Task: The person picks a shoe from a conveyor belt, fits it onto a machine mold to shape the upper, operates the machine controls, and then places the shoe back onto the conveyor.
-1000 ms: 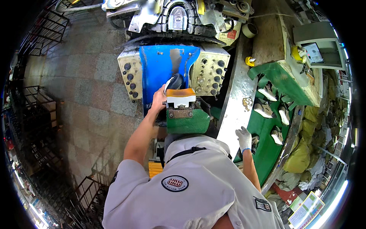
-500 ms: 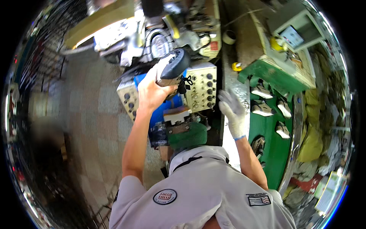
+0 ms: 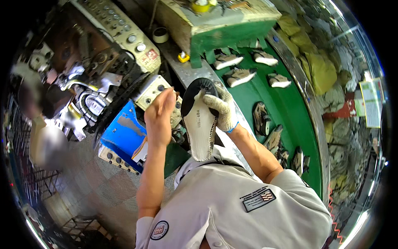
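Observation:
A shoe upper is held in front of my chest with its pale, stitched underside facing up and its dark toe pointing away from me. My right hand, in a whitish knitted glove, grips it near the toe, the thumb pressed on the underside. My bare left hand is raised just left of the shoe, apart from it, fingers stretched out and seen partly edge-on. Beyond that hand is a pale control box with dark knobs, and a blue machine cover lies to its left.
On my right runs a green conveyor belt carrying several shoes, with a metal ledge alongside. A green-and-cream housing spans its far end. Metal machine parts fill the left. A yellow tape measure lies on the ledge.
The shoe has passed from my left hand to my gloved right hand and turned underside up. My left hand has let go. The view has swung right toward the belt.

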### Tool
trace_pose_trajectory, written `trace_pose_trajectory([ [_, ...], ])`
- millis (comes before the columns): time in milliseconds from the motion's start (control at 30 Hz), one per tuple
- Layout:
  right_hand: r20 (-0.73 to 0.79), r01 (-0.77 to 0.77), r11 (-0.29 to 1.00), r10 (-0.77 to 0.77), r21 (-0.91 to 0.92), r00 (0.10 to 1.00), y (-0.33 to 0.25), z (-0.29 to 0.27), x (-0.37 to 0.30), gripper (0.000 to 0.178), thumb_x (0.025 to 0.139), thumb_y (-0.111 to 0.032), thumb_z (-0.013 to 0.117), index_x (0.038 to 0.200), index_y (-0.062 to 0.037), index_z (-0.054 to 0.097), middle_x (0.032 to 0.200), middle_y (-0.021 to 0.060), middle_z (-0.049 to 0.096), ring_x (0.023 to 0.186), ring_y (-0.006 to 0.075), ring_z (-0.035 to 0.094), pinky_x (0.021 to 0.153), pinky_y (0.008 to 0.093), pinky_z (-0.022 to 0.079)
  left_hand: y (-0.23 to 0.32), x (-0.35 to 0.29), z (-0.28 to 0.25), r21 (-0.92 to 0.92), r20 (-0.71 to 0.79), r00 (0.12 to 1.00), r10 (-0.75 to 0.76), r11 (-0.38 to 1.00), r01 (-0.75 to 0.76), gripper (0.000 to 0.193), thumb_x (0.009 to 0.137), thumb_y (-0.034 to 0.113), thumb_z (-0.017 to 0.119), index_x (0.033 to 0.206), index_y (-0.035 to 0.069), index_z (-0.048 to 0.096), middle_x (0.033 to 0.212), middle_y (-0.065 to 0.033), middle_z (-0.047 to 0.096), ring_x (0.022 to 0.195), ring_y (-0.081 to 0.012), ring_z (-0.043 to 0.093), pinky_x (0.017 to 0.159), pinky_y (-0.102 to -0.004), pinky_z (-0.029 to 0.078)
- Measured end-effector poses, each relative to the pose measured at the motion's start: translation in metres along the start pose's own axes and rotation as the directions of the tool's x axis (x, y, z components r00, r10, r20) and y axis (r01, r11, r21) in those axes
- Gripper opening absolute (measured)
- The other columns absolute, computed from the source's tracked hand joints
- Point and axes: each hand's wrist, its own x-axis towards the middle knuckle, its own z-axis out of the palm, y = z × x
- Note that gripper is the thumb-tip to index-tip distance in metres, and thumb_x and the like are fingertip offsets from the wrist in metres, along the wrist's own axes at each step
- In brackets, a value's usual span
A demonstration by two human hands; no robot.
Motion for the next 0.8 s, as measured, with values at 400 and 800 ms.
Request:
trace_pose_trajectory([
  [400,-0.142,0.043,0.994,-0.057,-0.1,0.988,-0.003,-0.125,-0.041,0.076,0.084,-0.034,0.079,0.147,-0.0027,0.05,0.131,0.0094,0.062,0.114,0.0145,0.055,0.099,0.0308,0.046,-0.042,0.043,0.154,0.106,0.674,0.672,-0.308,0.94,0.325,0.029,0.095,0.027,0.071,0.098,-0.001,0.073,0.09,-0.0013,0.069,0.078,-0.0086,0.059,0.071,-0.0244,0.048],
  [800,-0.786,-0.832,0.187,0.271,-0.523,0.555,-0.01,-0.442,-0.062,0.078,0.087,-0.075,0.051,0.116,-0.0062,0.075,0.116,0.0217,0.072,0.108,0.0363,0.069,0.094,0.0422,0.052,-0.17,0.042,0.185,0.429,0.44,0.697,-0.567,0.814,0.391,0.043,0.099,0.033,0.065,0.117,-0.006,0.068,0.105,-0.0156,0.074,0.093,-0.0203,0.072,0.082,-0.0307,0.055],
])
